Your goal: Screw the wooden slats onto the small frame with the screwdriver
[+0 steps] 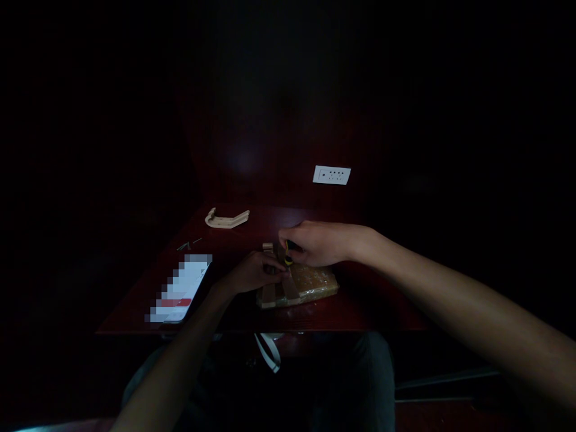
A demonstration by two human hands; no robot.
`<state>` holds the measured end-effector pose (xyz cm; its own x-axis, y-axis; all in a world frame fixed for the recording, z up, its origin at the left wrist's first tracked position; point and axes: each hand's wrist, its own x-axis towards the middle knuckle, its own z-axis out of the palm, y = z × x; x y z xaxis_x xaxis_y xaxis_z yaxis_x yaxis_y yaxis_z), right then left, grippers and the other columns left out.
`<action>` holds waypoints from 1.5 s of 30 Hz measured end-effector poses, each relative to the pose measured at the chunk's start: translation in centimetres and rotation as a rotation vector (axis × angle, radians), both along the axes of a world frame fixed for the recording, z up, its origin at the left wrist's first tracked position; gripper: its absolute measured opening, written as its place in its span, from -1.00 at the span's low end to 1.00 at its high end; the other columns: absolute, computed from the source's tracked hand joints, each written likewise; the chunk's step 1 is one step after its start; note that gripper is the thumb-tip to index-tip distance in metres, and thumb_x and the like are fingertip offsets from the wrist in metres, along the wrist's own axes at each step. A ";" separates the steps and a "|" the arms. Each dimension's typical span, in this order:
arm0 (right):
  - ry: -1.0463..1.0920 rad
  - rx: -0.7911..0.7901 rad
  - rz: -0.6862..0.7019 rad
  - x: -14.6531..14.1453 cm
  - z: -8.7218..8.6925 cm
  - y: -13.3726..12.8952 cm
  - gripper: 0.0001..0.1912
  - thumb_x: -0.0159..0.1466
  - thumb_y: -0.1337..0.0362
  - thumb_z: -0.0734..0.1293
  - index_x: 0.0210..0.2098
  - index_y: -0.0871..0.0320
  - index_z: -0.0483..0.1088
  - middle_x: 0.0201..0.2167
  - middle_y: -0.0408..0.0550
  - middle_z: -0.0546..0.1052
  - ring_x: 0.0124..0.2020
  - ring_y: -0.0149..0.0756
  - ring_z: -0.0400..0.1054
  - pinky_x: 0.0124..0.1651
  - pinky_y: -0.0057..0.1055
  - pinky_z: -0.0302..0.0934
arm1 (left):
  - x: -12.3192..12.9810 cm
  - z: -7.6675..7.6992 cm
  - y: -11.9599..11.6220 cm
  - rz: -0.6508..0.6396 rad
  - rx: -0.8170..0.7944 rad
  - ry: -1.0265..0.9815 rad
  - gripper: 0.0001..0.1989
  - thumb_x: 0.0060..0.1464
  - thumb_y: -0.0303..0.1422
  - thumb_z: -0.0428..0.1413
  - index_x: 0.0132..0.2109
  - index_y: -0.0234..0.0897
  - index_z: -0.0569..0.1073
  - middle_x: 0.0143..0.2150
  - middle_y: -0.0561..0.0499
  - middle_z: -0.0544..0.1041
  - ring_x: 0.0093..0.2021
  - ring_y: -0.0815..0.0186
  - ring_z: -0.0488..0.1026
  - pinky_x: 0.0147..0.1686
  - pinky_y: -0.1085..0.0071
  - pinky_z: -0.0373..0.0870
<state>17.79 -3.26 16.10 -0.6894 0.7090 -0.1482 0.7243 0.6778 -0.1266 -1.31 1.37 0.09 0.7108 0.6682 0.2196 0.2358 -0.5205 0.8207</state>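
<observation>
Package, brown in a glossy wrap, lies flat at the near centre of the worktop, beneath both hands. Right hand: fingers closed around a yellow-and-black tool, directed down at tan strips crossing the package. Left hand: fingertips drawn close beside the tool; whether they grip a strip cannot be told. This placement probably steadies the work at the tool's point of contact. The phone lies near left, apart from the package, presumably for viewing without obstruction. A beige curved piece and thin green bits lie farther left. Worktop: dark red, faintly reflective. Room: dim, with a white socket plate on the far panel.
</observation>
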 end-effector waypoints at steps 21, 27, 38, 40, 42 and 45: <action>-0.001 0.004 -0.016 0.0 -0.1 0.3 -0.83 0.31 0.24 0.21 -0.17 0.15 0.36 -0.40 -0.06 0.49 -0.47 -0.36 0.29 -0.43 -0.44 0.07 | 0.0 -0.2 0.1 0.008 0.028 0.019 -0.81 0.08 -0.24 0.25 -0.18 -0.20 0.65 -0.23 -0.02 0.67 -0.27 0.29 0.56 -0.27 0.41 0.44; -0.029 0.001 -0.029 -0.3 0.0 0.1 -0.82 0.31 0.21 0.23 -0.16 0.14 0.36 -0.39 -0.05 0.50 -0.47 -0.35 0.30 -0.46 -0.44 0.06 | -0.1 0.1 0.0 -0.011 0.000 0.012 -0.78 0.09 -0.23 0.24 -0.16 -0.21 0.64 -0.16 -0.05 0.66 -0.19 0.24 0.57 -0.13 0.35 0.46; -0.013 0.020 -0.007 -0.1 0.1 0.1 -0.79 0.32 0.22 0.20 -0.15 0.17 0.38 -0.37 -0.01 0.51 -0.42 -0.32 0.34 -0.42 -0.43 0.10 | -0.1 -0.1 0.1 -0.008 0.008 0.021 -0.79 0.09 -0.24 0.24 -0.16 -0.20 0.65 -0.19 -0.05 0.67 -0.23 0.25 0.57 -0.18 0.37 0.46; -0.023 0.019 -0.022 -0.1 0.0 0.1 -0.78 0.32 0.21 0.19 -0.15 0.18 0.38 -0.37 -0.01 0.51 -0.43 -0.32 0.34 -0.42 -0.43 0.11 | -0.1 -0.1 0.1 -0.003 0.009 0.020 -0.80 0.09 -0.24 0.24 -0.17 -0.21 0.65 -0.20 -0.05 0.67 -0.23 0.25 0.58 -0.19 0.36 0.47; -0.027 0.014 -0.030 -0.2 0.1 0.0 -0.78 0.30 0.20 0.22 -0.14 0.16 0.37 -0.39 -0.03 0.51 -0.46 -0.33 0.33 -0.44 -0.44 0.10 | -0.1 -0.1 0.0 -0.009 0.010 0.001 -0.80 0.08 -0.25 0.24 -0.18 -0.21 0.65 -0.18 -0.05 0.67 -0.21 0.24 0.57 -0.18 0.36 0.46; -0.003 -0.001 -0.022 -0.1 0.2 0.0 -0.78 0.26 0.23 0.27 -0.12 0.13 0.35 -0.40 -0.07 0.50 -0.48 -0.35 0.31 -0.45 -0.45 0.09 | -0.1 0.1 0.0 -0.015 -0.014 0.005 -0.80 0.07 -0.26 0.24 -0.17 -0.21 0.65 -0.18 -0.06 0.67 -0.21 0.24 0.57 -0.16 0.34 0.47</action>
